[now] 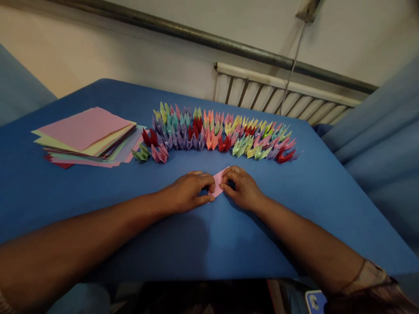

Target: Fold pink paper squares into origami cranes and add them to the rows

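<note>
A small piece of folded pink paper (218, 182) is between my two hands, just above or on the blue table (144, 244). My left hand (191, 191) grips its left edge, thumb at the lower corner and fingers curled over it. At the other side, my right hand (241, 186) pinches the paper between thumb and bent fingers. Part of the paper is covered by my fingers. Beyond my hands, rows of folded paper cranes (212, 139) in many colours stand close together.
To the left lies an uneven stack of coloured paper sheets (88, 128), pink on top. A radiator (255, 89) and a pipe (203, 37) run along the wall behind the table. Blue curtains (389, 144) hang at the right, near the table's edge.
</note>
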The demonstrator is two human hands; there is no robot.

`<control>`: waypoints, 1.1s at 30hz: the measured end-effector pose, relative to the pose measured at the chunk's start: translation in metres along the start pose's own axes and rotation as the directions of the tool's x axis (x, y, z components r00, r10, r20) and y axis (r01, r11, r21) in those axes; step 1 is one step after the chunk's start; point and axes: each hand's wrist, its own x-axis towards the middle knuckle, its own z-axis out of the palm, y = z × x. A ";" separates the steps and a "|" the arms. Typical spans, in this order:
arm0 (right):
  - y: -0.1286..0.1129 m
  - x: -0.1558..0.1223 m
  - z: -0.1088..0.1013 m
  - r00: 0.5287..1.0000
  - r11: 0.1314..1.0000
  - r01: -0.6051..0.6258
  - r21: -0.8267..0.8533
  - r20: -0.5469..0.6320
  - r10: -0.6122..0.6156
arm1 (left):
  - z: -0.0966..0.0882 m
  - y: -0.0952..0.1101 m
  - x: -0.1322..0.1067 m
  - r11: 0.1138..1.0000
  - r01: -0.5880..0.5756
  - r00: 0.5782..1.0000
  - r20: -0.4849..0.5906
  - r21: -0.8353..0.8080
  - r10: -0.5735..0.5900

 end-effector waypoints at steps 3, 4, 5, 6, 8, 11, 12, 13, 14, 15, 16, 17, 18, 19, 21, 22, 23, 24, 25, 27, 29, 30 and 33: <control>0.000 0.000 0.000 1.000 1.000 0.005 0.005 -0.005 -0.005 | 0.004 -0.001 -0.001 0.997 -0.033 0.999 0.000 0.063 0.033; 0.000 0.000 0.001 1.000 1.000 0.003 0.004 -0.007 -0.003 | 0.005 -0.002 -0.001 0.996 -0.045 0.999 -0.008 0.077 0.045; 0.000 0.000 0.001 1.000 1.000 -0.001 0.001 -0.009 0.001 | 0.006 -0.002 -0.002 0.994 -0.050 0.998 -0.022 0.092 0.053; 0.000 0.000 0.001 1.000 1.000 -0.005 -0.002 -0.009 0.005 | 0.007 -0.002 -0.003 0.993 -0.050 0.998 -0.042 0.107 0.054; 0.000 0.000 0.001 1.000 1.000 -0.011 -0.004 -0.005 0.011 | 0.009 -0.002 -0.005 0.990 -0.026 0.996 -0.080 0.138 0.038; -0.001 0.000 0.001 1.000 1.000 -0.013 0.002 0.000 0.013 | 0.010 -0.003 -0.007 0.985 -0.004 0.996 -0.092 0.171 0.020; -0.001 0.000 0.001 1.000 1.000 -0.014 0.003 -0.001 0.014 | 0.011 -0.003 -0.007 0.984 -0.010 0.996 -0.084 0.177 0.025; -0.001 0.000 0.001 1.000 1.000 -0.015 0.005 -0.001 0.015 | 0.011 -0.003 -0.007 0.984 -0.019 0.997 -0.073 0.180 0.033; -0.001 0.000 0.001 1.000 1.000 -0.018 0.007 -0.003 0.018 | 0.011 -0.002 -0.007 0.983 -0.030 0.997 -0.064 0.181 0.042; 0.000 0.001 0.001 1.000 1.000 -0.021 0.008 -0.004 0.021 | 0.011 -0.002 -0.007 0.982 -0.036 0.997 -0.058 0.183 0.047; 0.000 0.001 0.001 1.000 1.000 -0.026 0.008 -0.008 0.026 | 0.011 -0.001 -0.006 0.981 -0.039 0.997 -0.057 0.189 0.051; 0.000 0.001 0.001 0.999 0.999 -0.033 0.007 -0.013 0.034 | 0.011 0.000 -0.006 0.979 -0.044 0.997 -0.058 0.197 0.056; 0.001 0.001 0.001 0.999 0.999 -0.042 0.005 -0.017 0.042 | 0.011 0.001 -0.006 0.977 -0.051 0.996 -0.058 0.209 0.065; 0.002 0.001 0.001 0.999 0.999 -0.049 0.002 -0.019 0.049 | 0.012 0.001 -0.007 0.973 -0.062 0.995 -0.057 0.223 0.077; 0.003 0.002 0.001 0.998 0.998 -0.058 -0.003 -0.021 0.057 | 0.013 0.003 -0.008 0.962 -0.090 0.993 -0.054 0.257 0.107; 0.004 0.002 0.001 0.998 0.998 -0.058 -0.003 -0.021 0.058 | 0.014 0.003 -0.009 0.956 -0.103 0.991 -0.053 0.274 0.122; 0.004 0.002 0.001 0.998 0.998 -0.056 -0.002 -0.021 0.056 | 0.015 0.003 -0.010 0.950 -0.111 0.990 -0.056 0.290 0.133; 0.005 0.002 0.001 0.998 0.999 -0.053 0.002 -0.023 0.053 | 0.016 0.003 -0.011 0.945 -0.118 0.988 -0.060 0.305 0.143; 0.006 0.002 0.000 0.998 0.999 -0.050 0.007 -0.027 0.050 | 0.017 0.003 -0.012 0.940 -0.124 0.987 -0.063 0.319 0.151; 0.008 0.001 0.000 0.999 0.999 -0.040 0.015 -0.027 0.041 | 0.019 0.002 -0.014 0.929 -0.134 0.984 -0.062 0.346 0.165; 0.010 0.001 -0.001 0.999 0.999 -0.032 0.010 -0.032 0.033 | 0.019 0.002 -0.015 0.911 -0.146 0.983 -0.047 0.385 0.178; 0.010 0.000 -0.002 0.999 1.000 -0.026 -0.003 -0.039 0.026 | 0.020 0.002 -0.015 0.902 -0.153 0.982 -0.038 0.405 0.183; 0.010 0.000 -0.006 1.000 0.997 0.020 -0.081 -0.021 -0.022 | 0.021 0.002 -0.016 0.870 -0.167 0.980 -0.016 0.464 0.196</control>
